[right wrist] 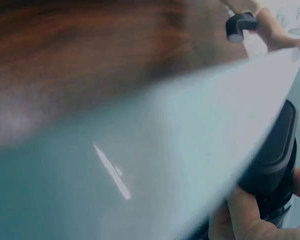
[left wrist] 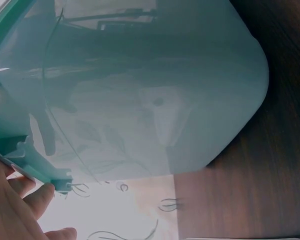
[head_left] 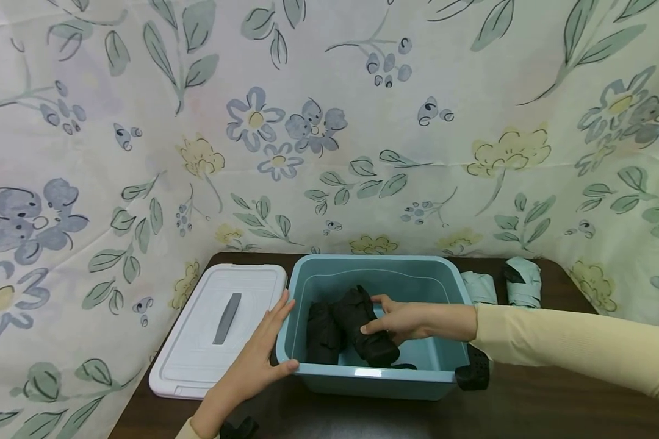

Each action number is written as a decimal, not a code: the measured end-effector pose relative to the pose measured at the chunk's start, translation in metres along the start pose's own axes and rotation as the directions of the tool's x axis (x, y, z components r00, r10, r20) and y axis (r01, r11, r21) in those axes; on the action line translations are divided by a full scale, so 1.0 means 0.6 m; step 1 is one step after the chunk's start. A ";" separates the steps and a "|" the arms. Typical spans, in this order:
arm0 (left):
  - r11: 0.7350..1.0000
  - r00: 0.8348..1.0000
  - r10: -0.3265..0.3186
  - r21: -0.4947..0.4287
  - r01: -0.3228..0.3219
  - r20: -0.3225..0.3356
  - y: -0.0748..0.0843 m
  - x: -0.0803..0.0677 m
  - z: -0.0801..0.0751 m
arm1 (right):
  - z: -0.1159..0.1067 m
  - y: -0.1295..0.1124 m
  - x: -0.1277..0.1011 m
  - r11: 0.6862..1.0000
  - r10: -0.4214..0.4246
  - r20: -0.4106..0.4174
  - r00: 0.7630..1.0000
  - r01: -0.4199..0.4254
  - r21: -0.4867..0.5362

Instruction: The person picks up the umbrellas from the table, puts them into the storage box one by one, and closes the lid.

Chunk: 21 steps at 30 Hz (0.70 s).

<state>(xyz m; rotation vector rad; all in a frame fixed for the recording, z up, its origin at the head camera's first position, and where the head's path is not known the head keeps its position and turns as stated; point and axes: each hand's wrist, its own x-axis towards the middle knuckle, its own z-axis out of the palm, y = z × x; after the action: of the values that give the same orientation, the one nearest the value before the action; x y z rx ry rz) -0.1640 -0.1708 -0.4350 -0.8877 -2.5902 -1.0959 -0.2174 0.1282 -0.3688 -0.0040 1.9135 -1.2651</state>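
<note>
Umbrella (head_left: 365, 329), black and folded, is gripped by the right hand (head_left: 398, 320) inside the teal bin (head_left: 373, 381) at lower centre. Left hand (head_left: 263, 353) lies flat-fingered against the bin's left rim. Placing looks underway; next calls for letting go.

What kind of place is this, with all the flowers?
Probably a staged tabletop corner, not a real room: a flowered sheet hangs behind a dark wooden table holding a teal bin and white lid.

Head view looks down; both wrist views hug the teal bin (head_left: 373, 381).
</note>
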 end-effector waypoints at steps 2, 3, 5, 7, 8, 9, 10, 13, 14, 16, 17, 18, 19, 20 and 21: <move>1.000 1.000 -0.001 0.002 0.001 0.004 0.000 0.000 0.001 | -0.001 -0.003 0.002 1.000 -0.002 -0.002 1.000 0.002 -0.014; 1.000 1.000 -0.004 0.001 0.004 0.005 -0.001 -0.001 0.000 | -0.002 -0.004 0.003 1.000 -0.005 -0.004 1.000 0.005 -0.019; 1.000 1.000 -0.010 -0.006 0.010 0.008 -0.001 -0.001 0.000 | -0.002 -0.008 0.006 1.000 -0.009 -0.007 1.000 0.009 -0.024; 1.000 1.000 -0.008 -0.008 0.008 0.008 -0.001 -0.002 -0.001 | -0.002 -0.011 0.008 0.999 -0.012 -0.003 1.000 0.012 -0.030; 1.000 1.000 -0.009 -0.010 0.009 0.009 -0.001 -0.002 -0.001 | -0.002 -0.013 0.010 0.999 -0.013 -0.002 1.000 0.013 -0.030; 1.000 1.000 -0.008 -0.011 0.008 0.008 -0.001 -0.002 -0.001 | -0.002 -0.015 0.011 1.000 -0.013 -0.002 1.000 0.013 -0.027; 1.000 1.000 -0.006 -0.013 0.006 0.007 -0.001 -0.002 -0.002 | -0.003 -0.017 0.012 0.999 -0.013 0.004 1.000 0.013 -0.029; 1.000 1.000 -0.003 -0.010 0.003 0.008 -0.003 -0.002 -0.001 | -0.004 -0.021 0.017 1.000 -0.001 0.010 1.000 0.001 -0.031; 1.000 1.000 -0.004 -0.010 0.004 0.008 -0.003 -0.002 -0.001 | -0.004 -0.021 0.019 1.000 0.003 0.015 1.000 -0.003 -0.028; 1.000 1.000 -0.004 -0.009 0.004 0.009 -0.003 -0.002 0.000 | -0.004 -0.022 0.023 1.000 0.016 0.024 1.000 -0.015 -0.025; 1.000 1.000 -0.004 -0.007 0.004 0.010 -0.003 -0.003 0.001 | -0.005 -0.022 0.026 0.999 0.021 0.021 1.000 -0.020 -0.028; 1.000 1.000 -0.004 -0.006 0.004 0.011 -0.002 -0.003 0.001 | -0.005 -0.022 0.029 0.999 0.024 0.021 0.999 -0.024 -0.028; 1.000 1.000 -0.005 -0.001 0.005 0.010 -0.002 -0.002 0.001 | -0.006 -0.022 0.031 0.999 0.025 0.020 0.999 -0.025 -0.028; 1.000 1.000 -0.005 0.002 0.005 0.010 -0.002 -0.002 0.000 | -0.006 -0.022 0.034 0.999 0.026 0.021 0.999 -0.025 -0.026; 1.000 1.000 -0.004 0.004 0.004 0.011 -0.002 -0.001 -0.001 | -0.007 -0.022 0.037 0.999 0.026 0.021 0.999 -0.025 -0.028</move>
<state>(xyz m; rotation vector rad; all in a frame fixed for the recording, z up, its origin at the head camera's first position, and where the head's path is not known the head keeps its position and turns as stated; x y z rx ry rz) -0.1642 -0.1719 -0.4355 -0.8910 -2.6033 -1.0889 -0.2400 0.1156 -0.3721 -0.0069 1.9073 -1.2169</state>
